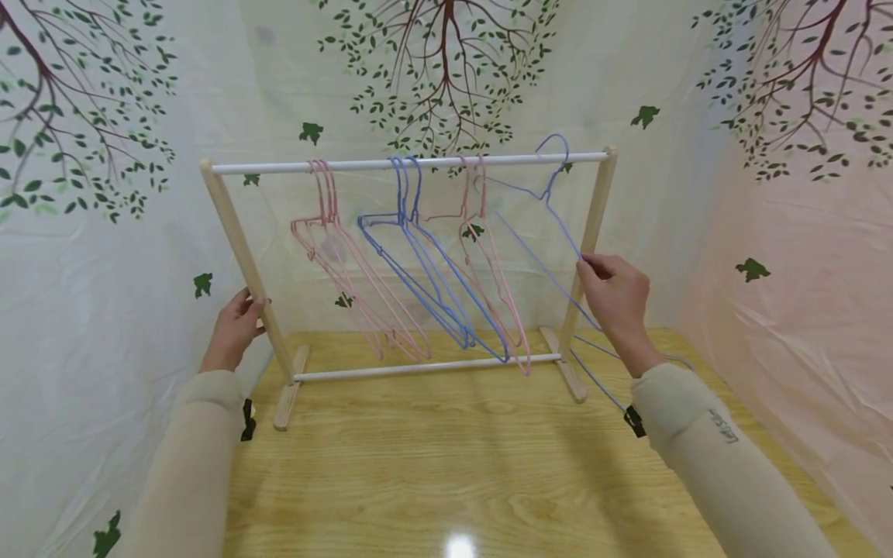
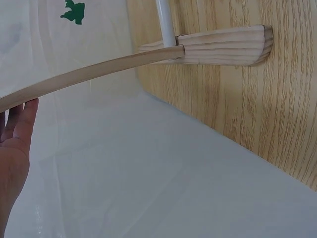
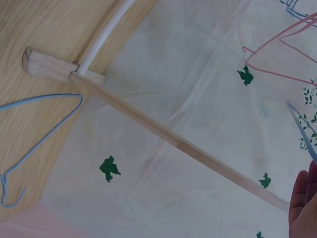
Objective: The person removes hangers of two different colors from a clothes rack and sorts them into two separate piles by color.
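Note:
A small clothes rack with wooden posts and a white top rail (image 1: 265, 167) stands on the table. My left hand (image 1: 236, 327) holds the rack's left post (image 1: 239, 240) partway up; in the left wrist view its fingers (image 2: 27, 119) lie against the wood. With thumb and fingers, my right hand (image 1: 617, 298) pinches a blue hanger (image 1: 563, 225) by its sloping shoulder, near the right post (image 1: 600, 198). That hanger's hook arches above the rail's right end; whether it bears on the rail I cannot tell. Pink hangers (image 1: 328, 205), blue hangers (image 1: 401, 205) and more pink hangers (image 1: 483, 194) hang along the rail.
Another blue hanger (image 3: 42, 136) lies on the wood-grain table (image 1: 418, 457) beyond the rack's right foot (image 1: 568, 372). A lower white bar (image 1: 418, 369) joins the feet. Pale sheets (image 1: 774, 186) printed with trees and leaves surround the table at the back and sides.

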`<action>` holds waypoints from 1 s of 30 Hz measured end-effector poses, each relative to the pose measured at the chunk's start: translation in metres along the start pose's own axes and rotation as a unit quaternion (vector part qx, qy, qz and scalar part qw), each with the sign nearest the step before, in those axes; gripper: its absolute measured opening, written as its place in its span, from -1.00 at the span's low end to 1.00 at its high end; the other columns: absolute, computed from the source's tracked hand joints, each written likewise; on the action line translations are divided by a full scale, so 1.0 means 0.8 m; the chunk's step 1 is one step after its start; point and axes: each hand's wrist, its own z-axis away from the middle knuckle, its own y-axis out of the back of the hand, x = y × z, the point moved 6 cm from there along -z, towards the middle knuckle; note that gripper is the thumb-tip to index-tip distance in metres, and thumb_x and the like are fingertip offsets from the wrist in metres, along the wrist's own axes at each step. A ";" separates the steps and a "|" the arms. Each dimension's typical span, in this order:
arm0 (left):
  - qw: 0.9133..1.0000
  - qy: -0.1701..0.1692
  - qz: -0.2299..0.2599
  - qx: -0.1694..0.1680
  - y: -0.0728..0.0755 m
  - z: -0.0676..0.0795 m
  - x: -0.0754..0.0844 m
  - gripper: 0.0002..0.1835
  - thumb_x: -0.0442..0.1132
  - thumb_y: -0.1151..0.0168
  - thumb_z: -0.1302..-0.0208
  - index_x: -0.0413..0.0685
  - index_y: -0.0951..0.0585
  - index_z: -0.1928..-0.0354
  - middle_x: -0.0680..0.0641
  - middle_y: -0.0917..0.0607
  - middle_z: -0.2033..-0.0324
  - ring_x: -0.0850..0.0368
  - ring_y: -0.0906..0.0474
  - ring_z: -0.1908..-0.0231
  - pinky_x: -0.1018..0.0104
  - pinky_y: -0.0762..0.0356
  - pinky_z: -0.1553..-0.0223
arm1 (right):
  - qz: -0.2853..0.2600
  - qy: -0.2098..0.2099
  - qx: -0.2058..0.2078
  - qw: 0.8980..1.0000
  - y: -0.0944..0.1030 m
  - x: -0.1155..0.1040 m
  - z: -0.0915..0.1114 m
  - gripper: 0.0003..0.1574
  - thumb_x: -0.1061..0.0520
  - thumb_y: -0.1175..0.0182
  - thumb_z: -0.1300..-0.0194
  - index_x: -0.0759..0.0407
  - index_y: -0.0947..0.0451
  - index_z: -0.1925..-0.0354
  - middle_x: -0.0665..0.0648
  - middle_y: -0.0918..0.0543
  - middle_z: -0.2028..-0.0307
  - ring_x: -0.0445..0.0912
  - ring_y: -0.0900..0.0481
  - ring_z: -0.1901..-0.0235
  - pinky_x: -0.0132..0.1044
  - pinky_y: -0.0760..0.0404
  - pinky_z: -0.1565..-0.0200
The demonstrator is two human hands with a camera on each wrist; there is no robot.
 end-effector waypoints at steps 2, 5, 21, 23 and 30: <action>1.000 0.002 0.001 0.000 0.000 -0.001 -0.001 -0.35 0.01 0.21 -0.60 -0.10 0.00 -0.57 -0.42 -0.27 -0.32 -0.28 -0.25 -0.31 -0.23 -0.32 -0.26 | -0.005 0.006 0.012 1.000 0.005 0.001 -0.001 -0.82 0.25 -0.33 -0.26 0.33 -0.76 0.20 0.27 -0.74 0.30 -0.58 -0.42 0.48 -0.66 -0.41 0.35; 1.000 0.005 -0.002 0.001 0.000 -0.001 -0.001 -0.35 0.02 0.22 -0.60 -0.10 0.00 -0.57 -0.40 -0.28 -0.31 -0.28 -0.25 -0.31 -0.22 -0.32 -0.26 | -0.016 0.007 0.023 1.000 0.012 0.007 0.001 -0.83 0.25 -0.34 -0.26 0.33 -0.77 0.20 0.27 -0.74 0.31 -0.59 -0.45 0.49 -0.67 -0.45 0.39; 1.000 0.012 0.009 -0.001 -0.003 0.004 0.004 -0.36 -0.02 0.24 -0.62 -0.06 0.05 -0.58 -0.42 -0.26 -0.33 -0.29 -0.18 -0.35 -0.21 -0.28 -0.29 | -0.065 -0.030 0.036 0.997 0.058 0.055 0.028 -0.78 0.21 -0.36 -0.25 0.32 -0.76 0.16 -0.37 -0.61 0.42 -0.44 -0.58 0.45 -0.62 -0.52 0.33; 1.000 0.014 0.007 0.000 -0.003 0.004 0.004 -0.36 -0.01 0.24 -0.62 -0.06 0.06 -0.58 -0.42 -0.26 -0.35 -0.29 -0.18 -0.36 -0.21 -0.27 -0.30 | -0.073 -0.029 0.040 0.996 0.064 0.061 0.031 -0.79 0.25 -0.36 -0.24 0.35 -0.75 0.17 -0.38 -0.61 0.43 -0.46 -0.58 0.46 -0.64 -0.52 0.34; 1.000 0.014 0.005 0.006 -0.003 0.004 0.006 -0.36 0.00 0.25 -0.62 -0.06 0.04 -0.58 -0.41 -0.26 -0.36 -0.30 -0.18 -0.36 -0.21 -0.27 -0.30 | -0.100 -0.026 0.044 0.994 0.088 0.080 0.045 -0.76 0.36 -0.32 -0.23 0.52 -0.68 0.15 -0.29 -0.66 0.41 -0.44 -0.61 0.46 -0.66 -0.53 0.38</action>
